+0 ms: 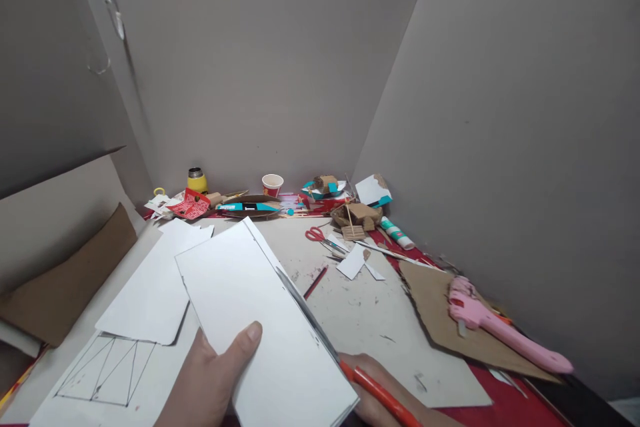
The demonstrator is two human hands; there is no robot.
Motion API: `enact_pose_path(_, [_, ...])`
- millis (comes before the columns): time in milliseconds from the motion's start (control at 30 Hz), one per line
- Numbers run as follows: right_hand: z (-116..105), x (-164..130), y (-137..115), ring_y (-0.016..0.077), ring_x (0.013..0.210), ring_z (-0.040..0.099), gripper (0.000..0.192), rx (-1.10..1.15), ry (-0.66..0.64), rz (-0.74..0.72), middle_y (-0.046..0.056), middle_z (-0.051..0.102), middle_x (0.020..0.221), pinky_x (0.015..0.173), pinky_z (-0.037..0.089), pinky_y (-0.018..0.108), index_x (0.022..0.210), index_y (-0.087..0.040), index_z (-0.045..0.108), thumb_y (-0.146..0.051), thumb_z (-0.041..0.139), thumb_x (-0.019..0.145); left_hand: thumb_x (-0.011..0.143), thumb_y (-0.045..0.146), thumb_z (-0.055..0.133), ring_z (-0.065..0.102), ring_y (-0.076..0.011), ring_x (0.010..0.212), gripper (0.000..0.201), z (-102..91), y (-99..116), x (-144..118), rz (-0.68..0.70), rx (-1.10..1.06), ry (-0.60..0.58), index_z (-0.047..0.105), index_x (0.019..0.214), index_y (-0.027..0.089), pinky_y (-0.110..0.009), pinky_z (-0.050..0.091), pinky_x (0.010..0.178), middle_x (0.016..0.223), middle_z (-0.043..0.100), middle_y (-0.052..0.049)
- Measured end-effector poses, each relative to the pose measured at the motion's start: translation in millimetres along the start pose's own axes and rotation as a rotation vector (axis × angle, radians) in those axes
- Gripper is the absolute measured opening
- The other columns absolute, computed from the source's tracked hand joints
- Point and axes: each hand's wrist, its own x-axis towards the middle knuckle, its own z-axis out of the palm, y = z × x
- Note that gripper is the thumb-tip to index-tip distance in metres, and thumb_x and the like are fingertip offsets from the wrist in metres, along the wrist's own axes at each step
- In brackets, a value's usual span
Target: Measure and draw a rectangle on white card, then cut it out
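My left hand [220, 367] grips a white sheet of card [250, 313], thumb flat on its upper face and fingers hidden beneath. The card is tilted up over the table. In my right hand [375, 387], partly hidden at the bottom of the head view, are scissors with orange-red handles [380, 393]. Their long grey blade [310, 313] lies along the card's right side, with a narrow strip of card beyond it. To the left lies another white sheet [155, 287], over a paper with black-lined triangles [107, 370].
Red-handled scissors [323, 238], a dark red pencil [315, 282] and card scraps [353, 261] lie ahead. A pink glue gun [505, 333] rests on brown cardboard [430, 307] at right. A paper cup [273, 185] and yellow bottle [197, 181] stand by the grey partition.
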Motion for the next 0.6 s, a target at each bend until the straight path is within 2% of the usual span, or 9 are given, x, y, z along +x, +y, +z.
enact_pose_path(133, [-1.4,2.0,14.2,0.0209,0.083,0.063,0.047,0.005,-0.026,-0.037,0.008,0.066,0.087,0.082,0.052,0.029,0.105,-0.016,0.065,-0.058,0.046,0.094,0.073,0.036,0.081,0.066,-0.0330,0.111,0.063,-1.8,-1.9,1.5,-0.007,-0.011,-0.040,0.056,0.129,0.020,-0.047,0.052,0.096,0.116,0.072,-0.014])
enact_pose_path(233, [4.8,-1.6,20.4,0.0221,0.085,0.064,0.048,-0.001,-0.031,-0.052,0.010,0.066,0.090,0.084,0.052,0.030,0.102,-0.015,0.067,-0.059,0.051,0.092,0.074,0.036,0.080,0.066,-0.0328,0.111,0.061,-2.3,-2.8,2.1,0.002,0.003,-0.017,0.057,0.128,0.019,-0.047,0.051,0.097,0.116,0.072,-0.015])
enact_pose_path(433, [23.8,-11.6,30.3,0.0207,0.079,0.063,0.045,0.033,0.169,0.095,0.010,0.065,0.093,0.078,0.053,0.029,0.102,-0.016,0.068,-0.056,0.051,0.091,0.073,0.037,0.081,0.067,-0.0349,0.110,0.061,-0.1,-6.4,2.2,0.048,0.010,0.022,0.059,0.127,0.018,-0.051,0.051,0.097,0.112,0.073,-0.016])
enact_pose_path(600, [18.4,-12.8,38.8,0.0201,0.075,0.062,0.043,0.095,0.104,0.091,0.008,0.064,0.088,0.070,0.053,0.028,0.096,-0.018,0.069,-0.058,0.058,0.086,0.073,0.038,0.080,0.065,-0.0359,0.112,0.061,0.4,-8.4,3.1,0.062,0.013,0.028,0.060,0.127,0.018,-0.052,0.050,0.098,0.112,0.073,-0.016])
